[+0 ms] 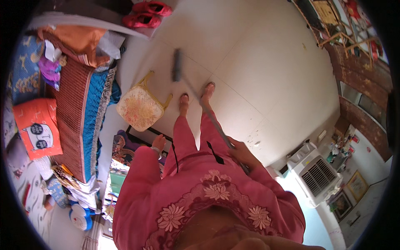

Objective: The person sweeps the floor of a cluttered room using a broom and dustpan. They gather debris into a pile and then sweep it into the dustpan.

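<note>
My right hand (242, 151) is wrapped around the upper handle of a long-handled broom or mop (206, 111). The handle slants forward past my legs to a dark, narrow head (177, 65) on the floor, blurred and ahead of my left foot. At my left side hangs my left hand (158, 143), a pale band on its wrist. Its fingers are loosely bent and nothing shows in them. Nearest to that hand is a stool (140, 107) with a floral seat and yellow legs. Small bits of debris (256, 139) lie scattered on the tiled floor (275, 81) to my right.
On the left stands a bed (72, 118) with a striped brown cover, an orange cushion (39, 131) and heaped cloth. Red shoes (145, 18) lie front left. A white air cooler (314, 172) stands to the right, near a brown cabinet (359, 81). Wooden racks (340, 34) fill the far right corner.
</note>
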Demonstrator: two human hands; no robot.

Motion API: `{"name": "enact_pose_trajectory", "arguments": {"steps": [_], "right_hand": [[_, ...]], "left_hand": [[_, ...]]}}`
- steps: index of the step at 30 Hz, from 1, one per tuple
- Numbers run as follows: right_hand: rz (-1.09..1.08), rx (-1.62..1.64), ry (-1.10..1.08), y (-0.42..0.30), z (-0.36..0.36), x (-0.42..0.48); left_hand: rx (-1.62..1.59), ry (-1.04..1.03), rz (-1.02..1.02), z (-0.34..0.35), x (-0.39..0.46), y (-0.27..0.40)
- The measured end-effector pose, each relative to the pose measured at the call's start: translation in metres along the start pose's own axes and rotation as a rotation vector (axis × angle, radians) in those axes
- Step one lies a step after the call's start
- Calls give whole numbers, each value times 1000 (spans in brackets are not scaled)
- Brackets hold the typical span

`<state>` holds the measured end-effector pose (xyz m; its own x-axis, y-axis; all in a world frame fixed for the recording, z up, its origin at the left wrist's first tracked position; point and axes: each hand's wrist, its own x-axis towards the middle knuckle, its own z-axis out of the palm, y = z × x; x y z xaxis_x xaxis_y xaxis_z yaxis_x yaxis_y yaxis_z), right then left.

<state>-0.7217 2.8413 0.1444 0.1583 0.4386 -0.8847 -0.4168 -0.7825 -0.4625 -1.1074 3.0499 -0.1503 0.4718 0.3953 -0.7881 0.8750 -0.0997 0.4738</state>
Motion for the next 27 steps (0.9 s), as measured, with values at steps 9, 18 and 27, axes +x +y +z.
{"name": "enact_pose_trajectory", "arguments": {"steps": [9,18,27], "right_hand": [[142,343,117,74,-104,0],[98,507,397,37,-194,-41],[-156,98,1,-157,-163,142]], "left_hand": [[-208,-36,-170,-100,-11,142],[-55,-63,73,-55,-6,258],[-626,-89,546,-179,-29,499]]}}
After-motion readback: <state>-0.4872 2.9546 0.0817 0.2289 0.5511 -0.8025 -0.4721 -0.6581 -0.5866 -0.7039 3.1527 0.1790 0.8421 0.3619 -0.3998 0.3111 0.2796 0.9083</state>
